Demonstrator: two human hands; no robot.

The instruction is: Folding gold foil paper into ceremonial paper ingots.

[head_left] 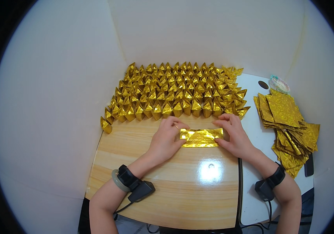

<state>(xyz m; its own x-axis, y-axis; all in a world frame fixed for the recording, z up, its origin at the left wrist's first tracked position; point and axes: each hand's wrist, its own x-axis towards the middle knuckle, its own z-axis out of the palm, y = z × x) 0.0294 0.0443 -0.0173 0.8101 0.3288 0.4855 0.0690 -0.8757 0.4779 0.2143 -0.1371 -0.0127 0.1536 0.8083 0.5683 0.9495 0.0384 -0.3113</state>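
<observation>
A strip of gold foil paper [200, 139], folded into a wide rectangle, lies at the middle of the wooden table. My left hand [167, 138] grips its left end, the thumb on top and the fingers curled behind the far edge. At the right end, my right hand [233, 136] has its thumb pressed on the foil, with the fingers bent over the far edge. Just beyond my hands stand several rows of folded gold paper ingots [174, 91], packed closely with their points up.
On the white table [252, 171] at the right lie stacks of gold foil sheets [282, 111], with a dark phone-like object [309, 165] partly under them. A pale beaded-looking ring [279, 84] sits behind. White walls enclose the tables; cables [269, 212] hang from my wrist devices.
</observation>
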